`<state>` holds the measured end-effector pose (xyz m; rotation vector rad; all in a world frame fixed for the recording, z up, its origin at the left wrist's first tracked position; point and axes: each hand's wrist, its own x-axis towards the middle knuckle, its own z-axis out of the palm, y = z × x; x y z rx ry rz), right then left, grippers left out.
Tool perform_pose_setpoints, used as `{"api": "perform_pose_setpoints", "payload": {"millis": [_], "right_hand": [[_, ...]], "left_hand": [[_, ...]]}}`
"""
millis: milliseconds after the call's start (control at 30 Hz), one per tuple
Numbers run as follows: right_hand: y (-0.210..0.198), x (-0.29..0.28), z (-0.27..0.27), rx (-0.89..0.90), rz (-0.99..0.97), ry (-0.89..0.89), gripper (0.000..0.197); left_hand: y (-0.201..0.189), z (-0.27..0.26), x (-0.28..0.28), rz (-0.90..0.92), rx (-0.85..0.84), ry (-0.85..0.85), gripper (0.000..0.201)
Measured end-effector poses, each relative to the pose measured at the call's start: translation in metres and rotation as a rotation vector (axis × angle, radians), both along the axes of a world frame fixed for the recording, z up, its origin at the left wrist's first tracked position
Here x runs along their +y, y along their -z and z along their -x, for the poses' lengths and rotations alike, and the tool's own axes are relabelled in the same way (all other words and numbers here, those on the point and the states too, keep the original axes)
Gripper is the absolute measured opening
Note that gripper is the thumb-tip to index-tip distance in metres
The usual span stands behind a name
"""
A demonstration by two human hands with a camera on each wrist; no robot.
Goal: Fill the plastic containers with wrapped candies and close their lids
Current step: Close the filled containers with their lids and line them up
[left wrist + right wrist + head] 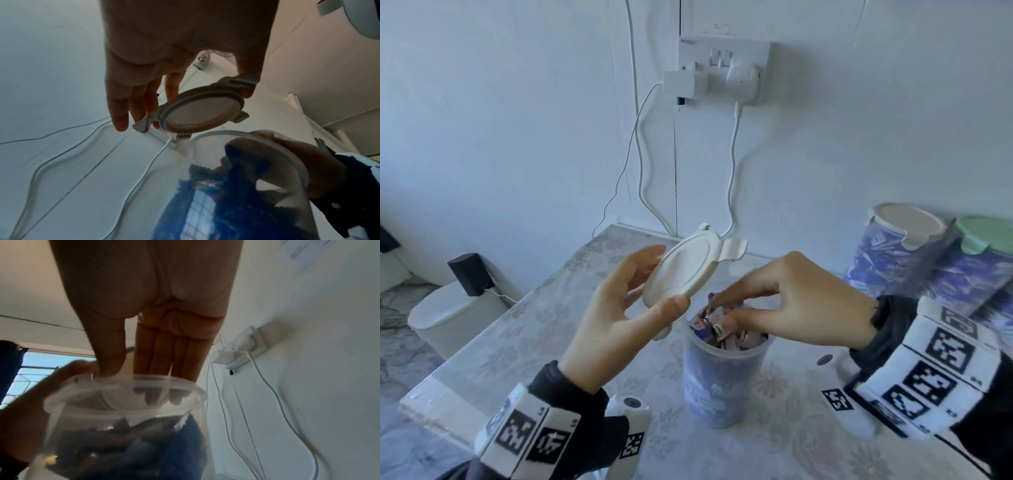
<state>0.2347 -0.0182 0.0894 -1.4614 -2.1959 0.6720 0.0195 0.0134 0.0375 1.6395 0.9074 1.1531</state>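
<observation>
A clear plastic container [722, 383] stands open on the table, filled to its rim with wrapped candies [717, 330] in blue and white wrappers. My left hand [662, 281] holds its round white clip lid [685, 270] tilted in the air, just up and left of the container mouth, thumb on the near edge and fingers behind. My right hand [719, 313] is over the mouth, with its straight fingers [162, 353] reaching inside the rim onto the candies. In the left wrist view the underside of the lid [202, 112] hangs above the container rim [216, 133].
Two closed, candy-filled containers stand at the back right, one with a white lid [907, 222] and one with a green lid [986, 233]. A wall socket [726, 72] with plugs and hanging white cables is behind. A white bin [448, 318] sits beyond the table's left edge.
</observation>
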Motion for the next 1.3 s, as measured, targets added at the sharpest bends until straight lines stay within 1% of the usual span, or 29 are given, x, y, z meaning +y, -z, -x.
{"api": "perform_pose_setpoints", "payload": {"millis": [67,100,133,200,267,333,367,400,433,533,633,700,800,900,1033,1133,1167,1233,1300], "right_hand": [[-0.002,-0.013,-0.007,0.143,-0.068,0.069,0.014],[-0.003,-0.018,-0.011,0.191,-0.119,0.114,0.011],[-0.003,-0.021,-0.015,0.218,-0.177,0.169,0.01],[-0.002,-0.025,-0.023,0.257,-0.301,0.295,0.02],[0.0,-0.027,-0.029,0.295,-0.39,0.401,0.018],[0.003,-0.026,-0.03,0.295,-0.415,0.449,0.013],[0.005,-0.025,-0.03,0.288,-0.404,0.446,0.007],[0.006,-0.025,-0.029,0.264,-0.38,0.418,0.007],[0.007,-0.025,-0.029,0.219,-0.35,0.367,0.016],[0.011,-0.025,-0.025,0.075,-0.217,0.139,0.049],[0.015,-0.023,-0.016,0.016,-0.162,-0.002,0.063],[0.018,-0.022,-0.011,-0.025,-0.124,0.009,0.068],[0.022,-0.022,-0.008,-0.059,-0.098,0.09,0.067],[0.021,-0.023,-0.002,-0.058,-0.082,0.147,0.067],[0.017,-0.031,0.011,-0.108,-0.109,0.258,0.072],[0.015,-0.045,0.024,-0.207,-0.128,0.36,0.08],[0.013,-0.049,0.028,-0.255,-0.128,0.372,0.082],[0.004,-0.054,0.032,-0.357,-0.06,0.369,0.085],[-0.007,-0.052,0.032,-0.409,0.081,0.308,0.08]], "left_hand": [[0.0,-0.003,0.005,-0.012,0.046,0.015,0.08],[0.001,-0.005,0.007,-0.03,0.079,0.034,0.084],[0.001,-0.007,0.009,-0.048,0.114,0.059,0.087],[0.0,-0.011,0.012,-0.074,0.178,0.12,0.091],[0.0,-0.015,0.013,-0.096,0.223,0.179,0.095],[-0.001,-0.019,0.014,-0.15,0.27,0.239,0.097],[-0.001,-0.021,0.015,-0.183,0.294,0.269,0.097],[-0.001,-0.021,0.017,-0.209,0.316,0.294,0.098],[-0.001,-0.021,0.018,-0.225,0.334,0.317,0.097],[0.002,-0.016,0.023,-0.23,0.347,0.387,0.097],[0.007,-0.01,0.023,-0.214,0.326,0.407,0.103],[0.016,-0.006,0.021,-0.197,0.292,0.389,0.111],[0.036,-0.003,0.017,-0.101,0.197,0.371,0.125],[0.051,-0.004,0.009,-0.037,0.112,0.348,0.124],[0.069,-0.01,-0.008,0.013,-0.003,0.244,0.118],[0.077,-0.014,-0.018,0.007,-0.058,0.22,0.094],[0.078,-0.015,-0.02,0.013,-0.068,0.223,0.089],[0.077,-0.015,-0.019,0.031,-0.081,0.231,0.087],[0.076,-0.013,-0.016,0.032,-0.081,0.234,0.085]]}}
